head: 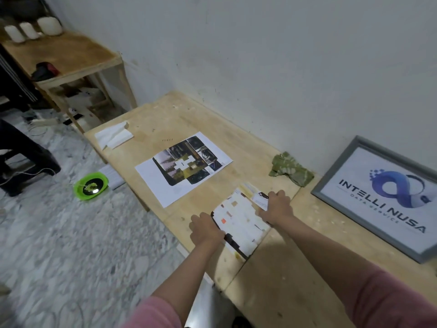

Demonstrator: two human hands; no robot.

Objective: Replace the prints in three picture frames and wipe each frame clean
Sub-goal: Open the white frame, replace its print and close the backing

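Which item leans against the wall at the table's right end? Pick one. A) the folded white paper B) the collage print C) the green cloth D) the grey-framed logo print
D: the grey-framed logo print stands tilted against the wall, its lower edge on the table.

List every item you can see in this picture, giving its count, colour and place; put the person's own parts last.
small frame: 1, black-edged, pale print on top, near table edge, between the hands
collage print: 1, white sheet, table middle
grey frame: 1, blue logo, leaning on wall, right
cloth: 1, green, by wall
folded paper: 1, white, table's far corner
bowl: 1, green, floor
candles: 3, white, side table
left hand: frame's left edge
right hand: frame's right edge
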